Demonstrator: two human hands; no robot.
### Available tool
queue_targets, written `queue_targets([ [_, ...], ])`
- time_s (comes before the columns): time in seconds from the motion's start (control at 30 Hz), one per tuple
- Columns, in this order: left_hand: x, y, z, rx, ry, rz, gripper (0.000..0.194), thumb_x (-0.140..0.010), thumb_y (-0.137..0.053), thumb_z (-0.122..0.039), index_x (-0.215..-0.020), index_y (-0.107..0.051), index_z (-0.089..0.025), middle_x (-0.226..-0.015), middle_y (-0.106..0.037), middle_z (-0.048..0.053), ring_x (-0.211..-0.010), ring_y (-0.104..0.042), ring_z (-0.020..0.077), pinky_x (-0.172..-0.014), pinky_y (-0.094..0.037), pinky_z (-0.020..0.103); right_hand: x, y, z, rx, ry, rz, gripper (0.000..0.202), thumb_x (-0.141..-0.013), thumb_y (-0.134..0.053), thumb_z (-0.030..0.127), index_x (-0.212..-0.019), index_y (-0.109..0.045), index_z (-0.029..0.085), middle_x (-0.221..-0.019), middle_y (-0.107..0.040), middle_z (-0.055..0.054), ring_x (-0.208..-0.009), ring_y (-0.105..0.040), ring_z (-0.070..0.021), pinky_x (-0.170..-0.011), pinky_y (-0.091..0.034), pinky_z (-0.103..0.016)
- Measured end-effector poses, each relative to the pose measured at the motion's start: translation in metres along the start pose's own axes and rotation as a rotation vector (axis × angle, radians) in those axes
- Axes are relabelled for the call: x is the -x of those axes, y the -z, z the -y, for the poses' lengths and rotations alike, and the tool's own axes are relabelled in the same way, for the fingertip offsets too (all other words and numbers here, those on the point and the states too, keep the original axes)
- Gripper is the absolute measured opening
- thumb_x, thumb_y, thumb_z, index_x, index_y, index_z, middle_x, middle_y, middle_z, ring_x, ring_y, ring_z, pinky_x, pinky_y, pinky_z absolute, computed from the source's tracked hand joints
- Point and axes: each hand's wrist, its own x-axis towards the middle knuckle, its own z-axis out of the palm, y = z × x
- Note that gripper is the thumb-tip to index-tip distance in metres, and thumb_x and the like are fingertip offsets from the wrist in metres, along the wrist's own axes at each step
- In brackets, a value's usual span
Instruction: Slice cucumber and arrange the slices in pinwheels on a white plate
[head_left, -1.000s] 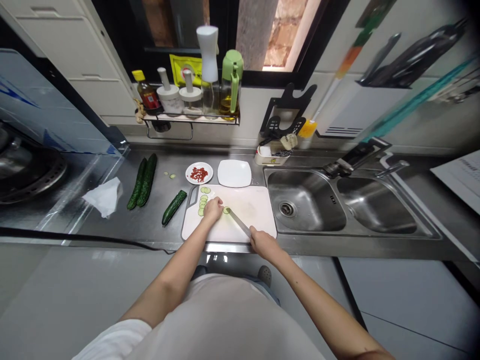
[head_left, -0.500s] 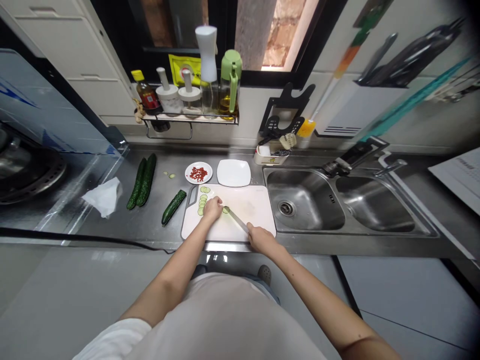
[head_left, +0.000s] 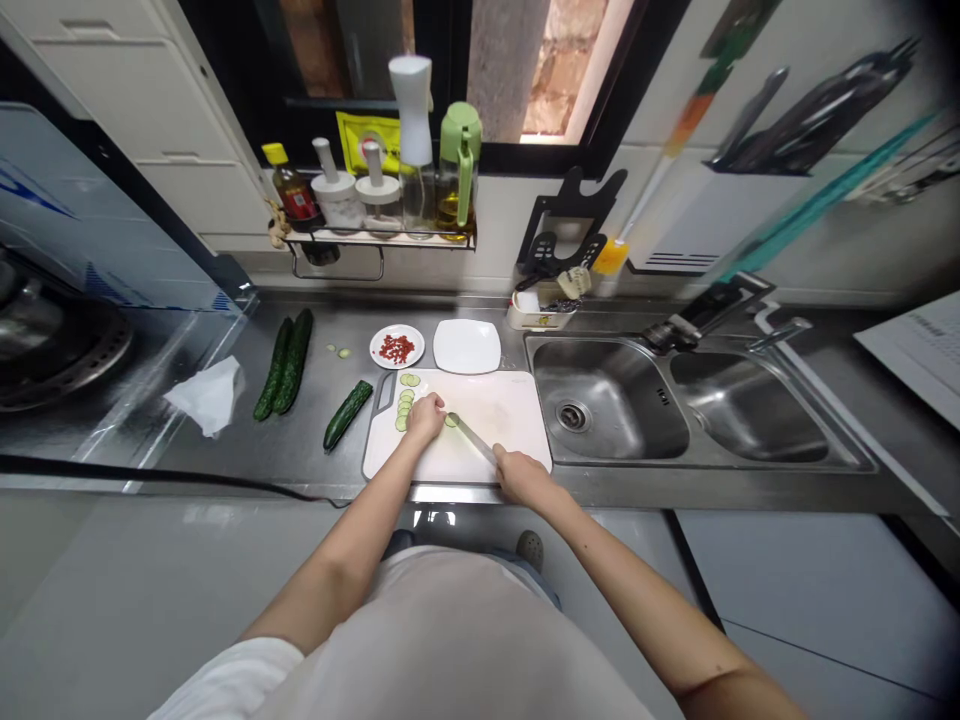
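Observation:
On the white cutting board (head_left: 495, 440), my right hand (head_left: 521, 472) grips a knife (head_left: 474, 438) by its handle. The blade points up and left, and its tip lies by a cucumber slice (head_left: 451, 420). Just left of the tip is my left hand (head_left: 426, 417), its fingers curled and closed; whatever they hold is hidden beneath them. Several thin cucumber slices (head_left: 405, 400) overlap in a row along the board's left side. A cut cucumber (head_left: 348, 416) rests on the counter beside the board, with two whole cucumbers (head_left: 285, 365) farther left.
Behind the board stand a plate of chopped red pepper (head_left: 396, 348) and a white square plate (head_left: 466, 345). A double sink (head_left: 611, 400) lies to the right. Crumpled white paper (head_left: 208, 394) is at left. Bottles and jars fill a wall rack (head_left: 382, 236).

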Motion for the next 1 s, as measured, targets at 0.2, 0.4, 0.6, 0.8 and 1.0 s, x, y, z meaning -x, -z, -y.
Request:
queue_targets([
  [0.2, -0.001, -0.001, 0.001, 0.02, 0.004, -0.009, 0.016, -0.079, -0.062, -0.024, -0.095, -0.062, -0.024, -0.1, -0.068, 0.004, -0.095, -0.061, 0.0197, -0.079, -0.043, 0.028, -0.002, 0.01, -0.001, 0.051, 0.024, 0.0, 0.029, -0.091, -0.038, 0.017, -0.118, -0.049, 0.016, -0.105, -0.067, -0.018, -0.1, -0.064, -0.0279, -0.075, -0.043, -0.033],
  [0.4, -0.001, -0.002, 0.001, 0.026, 0.001, -0.018, 0.015, -0.078, -0.062, -0.025, -0.094, -0.062, -0.024, -0.1, -0.068, 0.004, -0.095, -0.061, 0.0198, -0.077, -0.042, 0.027, -0.004, 0.017, -0.002, 0.077, 0.017, 0.023, 0.031, -0.09, -0.039, 0.014, -0.119, -0.049, 0.017, -0.105, -0.067, -0.018, -0.1, -0.064, -0.0274, -0.075, -0.043, -0.033],
  [0.6, -0.002, -0.003, 0.002, 0.02, -0.002, -0.021, 0.015, -0.079, -0.061, -0.024, -0.094, -0.062, -0.024, -0.1, -0.068, 0.005, -0.094, -0.061, 0.0198, -0.077, -0.043, 0.028, 0.001, 0.02, -0.002, 0.075, 0.022, 0.033, 0.031, -0.091, -0.04, 0.015, -0.12, -0.049, 0.016, -0.106, -0.067, -0.018, -0.1, -0.064, -0.0278, -0.074, -0.042, -0.033],
  [0.8, 0.001, -0.002, 0.004, 0.01, -0.071, -0.028, 0.02, -0.084, -0.052, -0.018, -0.099, -0.064, -0.022, -0.1, -0.068, 0.006, -0.095, -0.06, 0.0199, -0.081, -0.043, 0.029, 0.008, 0.013, -0.016, 0.022, 0.028, 0.013, 0.028, -0.092, -0.039, 0.019, -0.117, -0.051, 0.017, -0.105, -0.067, -0.017, -0.095, -0.064, -0.0263, -0.071, -0.039, -0.03],
  [1.0, 0.019, -0.005, 0.002, -0.052, -0.159, -0.051, 0.019, -0.082, -0.059, -0.029, -0.099, -0.063, -0.021, -0.102, -0.062, 0.009, -0.097, -0.058, 0.0221, -0.084, -0.043, 0.031, 0.006, -0.001, -0.031, -0.152, -0.086, -0.132, 0.022, -0.096, -0.037, 0.027, -0.109, -0.052, 0.017, -0.099, -0.068, -0.013, -0.089, -0.063, -0.0209, -0.064, -0.03, -0.025],
])
